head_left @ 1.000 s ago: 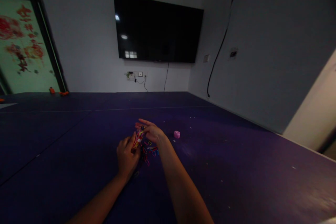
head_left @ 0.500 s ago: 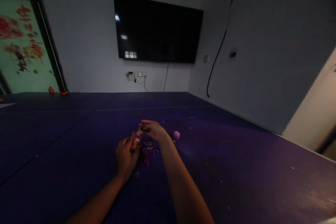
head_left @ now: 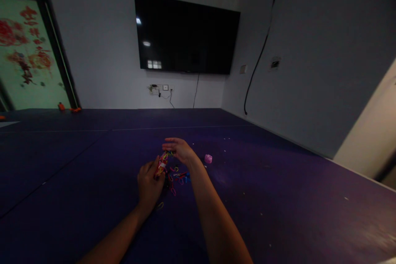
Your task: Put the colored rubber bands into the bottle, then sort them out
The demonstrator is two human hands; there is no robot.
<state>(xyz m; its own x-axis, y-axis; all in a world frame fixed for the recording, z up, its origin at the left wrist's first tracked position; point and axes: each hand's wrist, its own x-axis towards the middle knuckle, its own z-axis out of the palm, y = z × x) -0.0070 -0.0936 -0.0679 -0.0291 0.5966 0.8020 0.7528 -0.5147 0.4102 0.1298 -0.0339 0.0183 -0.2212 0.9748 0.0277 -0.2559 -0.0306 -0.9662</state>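
My left hand is closed around a small clear container filled with colourful elastic hair ties, tilted with its top towards the right hand. My right hand is at the container's top, its fingers stretched out and slightly apart. A few yellow and dark hair ties show between its palm and the container's mouth; the thumb is hard to make out. Below the hands, a loose pile of red, blue, pink and black hair ties lies on the dark purple surface, partly behind the right wrist.
A pink translucent lid-like piece lies to the right of the hands. One yellow hair tie sits apart, near the left wrist. Small white specks dot the purple surface. A television hangs on the far wall; a cable dangles at right.
My right hand has shifted slightly up and left over the container's top, its fingers straighter. Yellow hair ties now show more at the mouth. My left hand stays almost still.
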